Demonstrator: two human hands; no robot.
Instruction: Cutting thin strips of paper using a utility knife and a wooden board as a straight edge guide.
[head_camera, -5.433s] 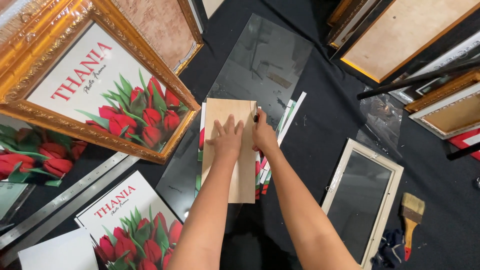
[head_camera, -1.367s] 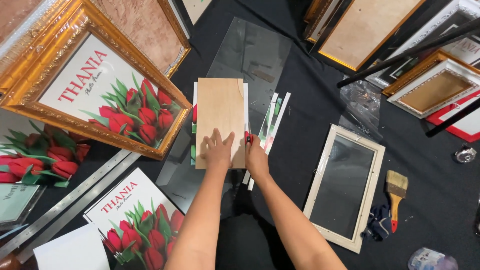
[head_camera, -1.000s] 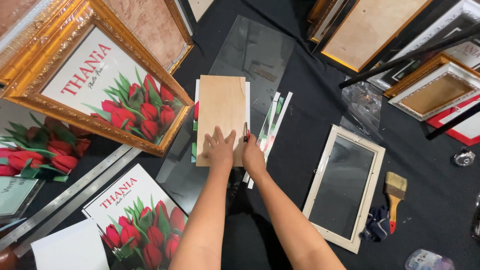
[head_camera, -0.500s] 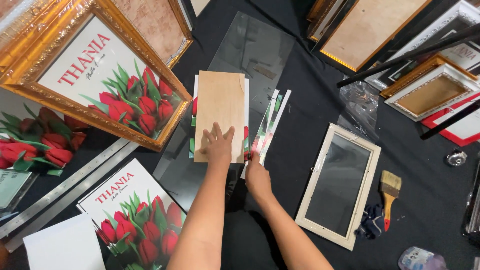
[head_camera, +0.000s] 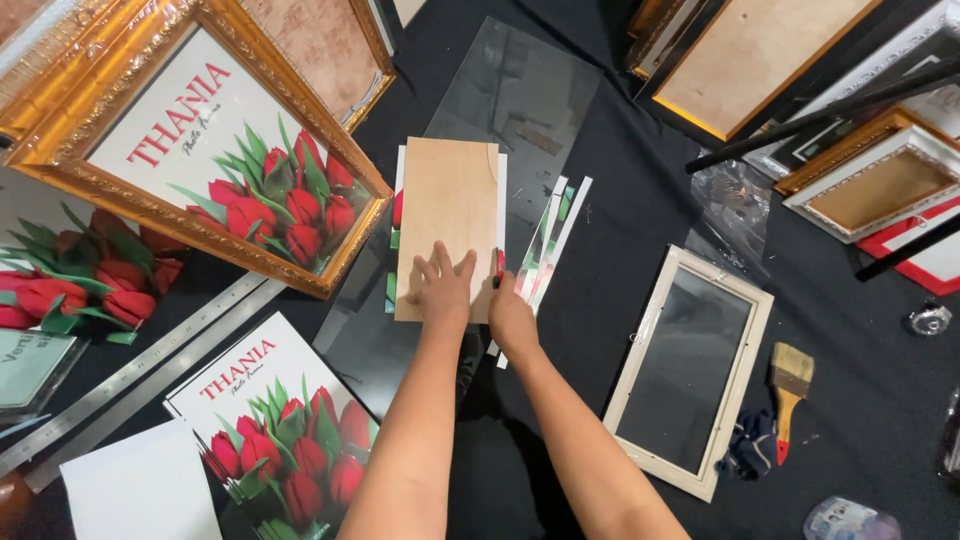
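While my left hand (head_camera: 443, 287) presses spread fingers flat on the wooden board (head_camera: 447, 222) at centre, my right hand (head_camera: 511, 318) grips a red cutter (head_camera: 499, 266) along the board's right edge, over the flower print (head_camera: 394, 245).

L hand (head_camera: 443, 288) flat on wood board (head_camera: 448, 215); R hand (head_camera: 512, 318) w/ red cutter (head_camera: 499, 266) at edge.

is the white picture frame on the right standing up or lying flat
Lying flat. The white frame rests face up on the black cloth, its whole rectangle and dark glass seen from above, beside a paintbrush.
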